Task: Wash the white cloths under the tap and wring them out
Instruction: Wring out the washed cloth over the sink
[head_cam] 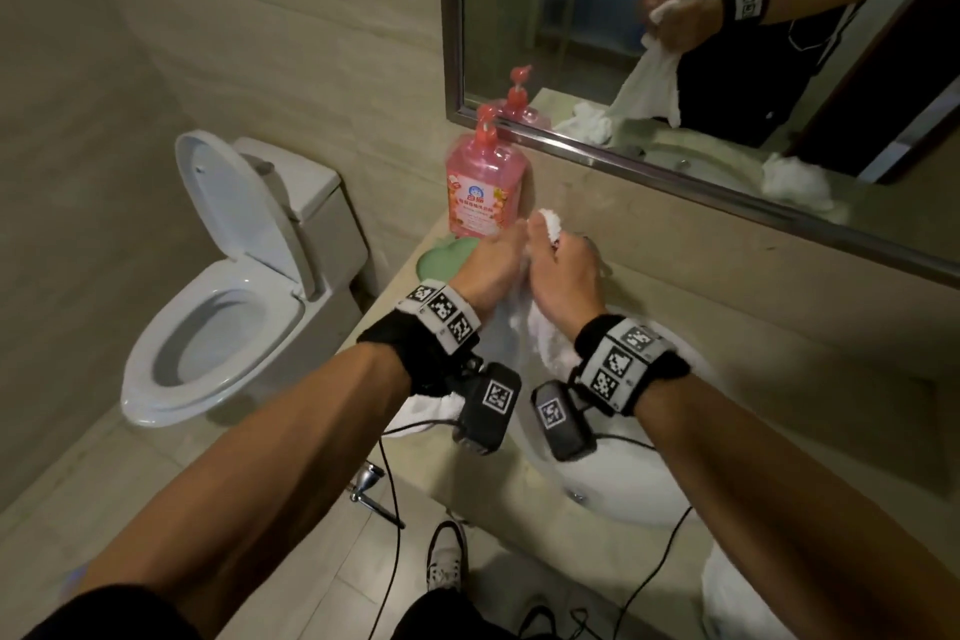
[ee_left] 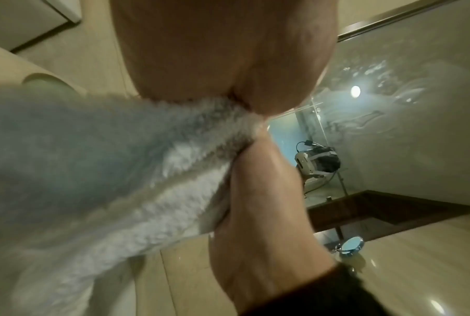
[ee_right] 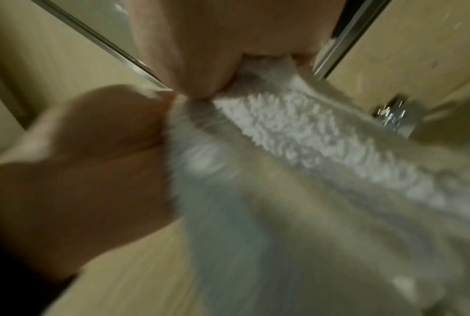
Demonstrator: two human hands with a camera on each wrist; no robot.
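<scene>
While hands (head_cam: 530, 270) grip cloth (head_cam: 550, 343), soap bottle (head_cam: 480, 182) behind

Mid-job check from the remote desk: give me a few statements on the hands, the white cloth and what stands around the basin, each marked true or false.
1. Both the left hand and the right hand have a grip on the white terry cloth. True.
2. The pink pump bottle of soap lies on its side in the white basin. False: it stands upright on the counter by the wall, left of the hands.
3. The white toilet has its lid raised. True.
4. The cloth is spread flat on the counter. False: it is bunched between the hands and hangs down over the basin.
5. A metal-framed mirror hangs above the counter. True.
</scene>
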